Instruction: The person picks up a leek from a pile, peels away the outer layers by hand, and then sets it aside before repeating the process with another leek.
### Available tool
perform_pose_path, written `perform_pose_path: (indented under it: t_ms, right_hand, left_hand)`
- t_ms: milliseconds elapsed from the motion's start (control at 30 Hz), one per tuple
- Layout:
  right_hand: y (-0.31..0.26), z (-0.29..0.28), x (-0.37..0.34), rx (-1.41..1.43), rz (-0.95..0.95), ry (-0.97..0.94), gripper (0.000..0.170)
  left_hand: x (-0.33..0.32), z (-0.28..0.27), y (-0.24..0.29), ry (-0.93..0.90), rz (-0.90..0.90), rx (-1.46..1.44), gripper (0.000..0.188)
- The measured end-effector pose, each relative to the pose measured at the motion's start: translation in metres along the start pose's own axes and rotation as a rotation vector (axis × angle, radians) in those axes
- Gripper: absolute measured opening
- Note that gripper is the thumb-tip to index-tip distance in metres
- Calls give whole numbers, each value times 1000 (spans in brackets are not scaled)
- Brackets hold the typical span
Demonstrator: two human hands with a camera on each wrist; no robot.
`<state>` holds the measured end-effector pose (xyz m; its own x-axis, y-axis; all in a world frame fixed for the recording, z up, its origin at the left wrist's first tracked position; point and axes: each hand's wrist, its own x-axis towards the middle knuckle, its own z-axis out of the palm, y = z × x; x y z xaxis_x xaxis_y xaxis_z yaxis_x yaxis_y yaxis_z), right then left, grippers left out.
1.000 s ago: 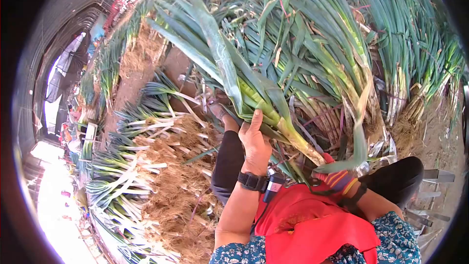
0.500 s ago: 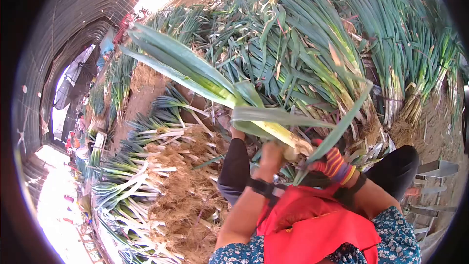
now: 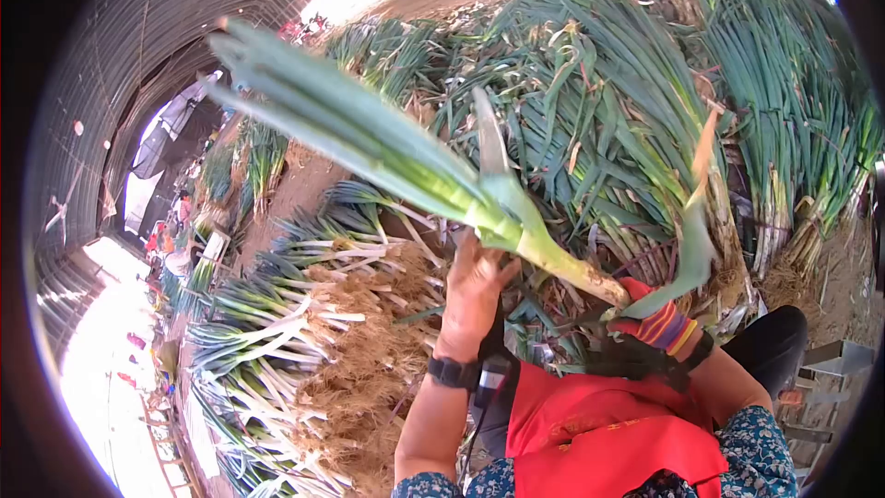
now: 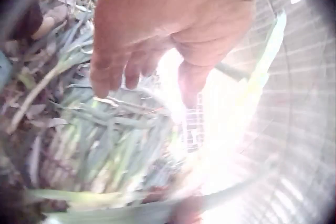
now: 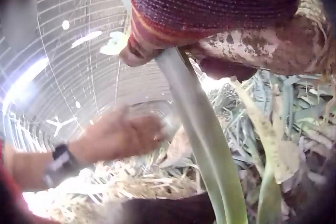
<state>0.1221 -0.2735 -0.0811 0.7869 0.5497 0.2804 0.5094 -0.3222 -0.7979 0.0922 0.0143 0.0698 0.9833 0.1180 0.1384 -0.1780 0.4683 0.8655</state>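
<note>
A large green onion (image 3: 572, 267) slants across the head view, its leaves fanned to the upper left. My gloved right hand (image 3: 656, 318) grips it at the root end. The striped glove (image 5: 210, 3) and the soil-stained stem (image 5: 252, 50) show close up in the right wrist view. A long loose leaf (image 3: 693, 254) hangs from this hand. My bare left hand (image 3: 475, 290) is beside the stem, just below where the leaves fork, with fingers extended. Its straight fingers (image 4: 131, 69) hold nothing in the left wrist view.
Trimmed green onions with brown roots (image 3: 359, 350) lie heaped at the left. Untrimmed green onions (image 3: 590, 120) are piled in front, with upright bundles (image 3: 784, 129) at the right. Metal stands (image 3: 839, 357) are beside my right knee. Red cloth (image 3: 608, 424) covers the lap.
My left hand let go of the stem, dropped blurred toward its base, then came back up beside the leaf fork. The onion swung flatter toward the left. My right hand kept its grip.
</note>
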Motion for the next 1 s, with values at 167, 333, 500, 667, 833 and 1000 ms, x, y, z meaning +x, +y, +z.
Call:
perform_pose_path:
  t_ms: [167,333,500,667,833,1000]
  right_hand:
    - [-58,11,34,-254,-186,53,85]
    - [-119,23,104,-21,-118,190,78]
    - [-146,-10,105,1427,205,409,25]
    - [-97,-66,56,1202,280,-112,32]
    - [-33,-43,-2,-329,144,-280,49]
    - [122,-61,-92,-1010,794,-658,51]
  left_hand:
    - [9,-7,-16,199,-71,-201,32]
    - [-11,0,-54,188,-138,-240,33]
    - [-18,-14,-33,181,-100,-223,29]
    - [-25,-87,-15,182,-96,-460,25]
    - [-38,-74,-4,275,45,-411,26]
    - [-44,-74,-4,227,153,-277,27]
